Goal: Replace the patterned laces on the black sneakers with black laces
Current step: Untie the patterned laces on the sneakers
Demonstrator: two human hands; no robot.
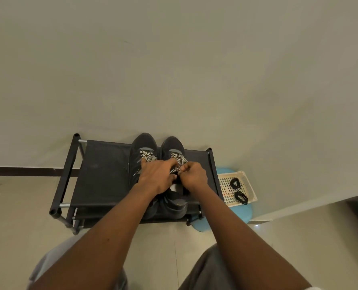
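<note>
Two black sneakers stand side by side on the black shoe rack [103, 170], toes toward the wall. The left sneaker [141, 149] and the right sneaker [173, 146] both carry black-and-white patterned laces [147, 156]. My left hand [157, 176] lies across the two shoes, its fingers pinching the right sneaker's patterned lace [175, 169]. My right hand [193, 176] pinches the same lace from the right side. Two coiled black laces [238, 190] lie in a cream basket [249, 181] to the right of the rack.
The basket sits on a light blue stool [243, 210] beside the rack. A plain wall rises directly behind the rack. A lower rack shelf [132, 214] shows under the top one. My knees are at the bottom of the view, above a tiled floor [17, 206].
</note>
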